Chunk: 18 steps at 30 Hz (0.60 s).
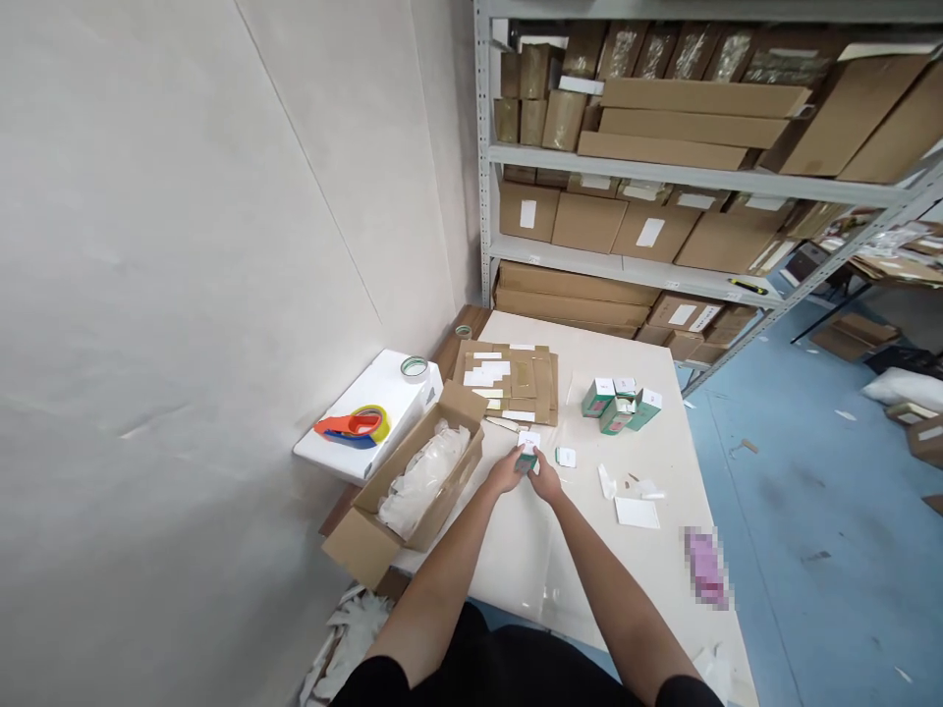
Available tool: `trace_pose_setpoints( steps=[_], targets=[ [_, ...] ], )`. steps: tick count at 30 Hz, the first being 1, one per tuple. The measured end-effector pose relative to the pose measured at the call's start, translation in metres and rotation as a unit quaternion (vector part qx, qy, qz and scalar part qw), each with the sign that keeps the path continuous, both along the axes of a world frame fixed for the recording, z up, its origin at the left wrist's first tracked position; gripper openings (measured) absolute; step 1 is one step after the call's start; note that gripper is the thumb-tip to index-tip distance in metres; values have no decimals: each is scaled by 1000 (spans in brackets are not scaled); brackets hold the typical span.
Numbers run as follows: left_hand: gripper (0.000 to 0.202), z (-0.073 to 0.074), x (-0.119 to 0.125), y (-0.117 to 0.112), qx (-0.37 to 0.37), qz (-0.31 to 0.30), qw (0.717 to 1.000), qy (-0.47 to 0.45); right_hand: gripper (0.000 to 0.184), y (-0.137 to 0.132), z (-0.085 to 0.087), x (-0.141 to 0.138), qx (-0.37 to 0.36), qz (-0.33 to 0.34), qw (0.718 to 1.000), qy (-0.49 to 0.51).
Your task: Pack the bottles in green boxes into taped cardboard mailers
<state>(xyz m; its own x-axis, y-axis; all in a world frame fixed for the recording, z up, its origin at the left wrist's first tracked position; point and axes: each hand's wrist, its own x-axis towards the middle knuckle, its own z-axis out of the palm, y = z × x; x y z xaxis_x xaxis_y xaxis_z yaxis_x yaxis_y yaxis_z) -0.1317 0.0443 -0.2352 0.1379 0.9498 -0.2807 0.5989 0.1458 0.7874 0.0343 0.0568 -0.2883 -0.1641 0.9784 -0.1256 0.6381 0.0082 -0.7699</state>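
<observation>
Both my hands grip one small green-and-white box above the white table. My left hand is closed on its left side, and my right hand on its right side. Just right of my right hand lies another small white-and-green box. Farther back on the right stands a cluster of several green-and-white boxes. To the left of my hands, a long open carton holds crumpled clear plastic.
Flattened cardboard lies behind my hands. A tape dispenser and a tape roll rest on a white box at left. A white card and scraps lie at right. Shelving with cartons stands behind the table.
</observation>
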Motion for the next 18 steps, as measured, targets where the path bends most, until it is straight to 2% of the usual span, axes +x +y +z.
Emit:
trace_pose_setpoints(
  steps=[3, 6, 9, 11, 14, 16, 18],
  targets=[
    [88, -8, -10, 13, -48, -18, 999, 5, 73, 11, -5, -10, -10, 9, 1000, -18],
    [87, -13, -17, 17, -54, -24, 998, -9, 72, 12, -5, -13, -30, -5, 999, -29],
    [86, -7, -21, 17, -40, -26, 998, -32, 72, 8, 5, -15, -31, -36, 999, -25],
    [83, 6, -26, 14, -2, -29, 998, -53, 72, 5, 16, -20, -6, -63, 998, -4],
    [72, 35, -38, 2, 110, -24, 990, -88, 68, -5, 38, -37, 31, -96, 994, 42],
    [71, 58, -52, -12, 194, 10, 975, -111, 62, -12, 54, -56, 48, -104, 991, 65],
    [68, 79, -72, -26, 237, 57, 962, -121, 53, -17, 72, -80, 75, -89, 990, 80]
  ],
)
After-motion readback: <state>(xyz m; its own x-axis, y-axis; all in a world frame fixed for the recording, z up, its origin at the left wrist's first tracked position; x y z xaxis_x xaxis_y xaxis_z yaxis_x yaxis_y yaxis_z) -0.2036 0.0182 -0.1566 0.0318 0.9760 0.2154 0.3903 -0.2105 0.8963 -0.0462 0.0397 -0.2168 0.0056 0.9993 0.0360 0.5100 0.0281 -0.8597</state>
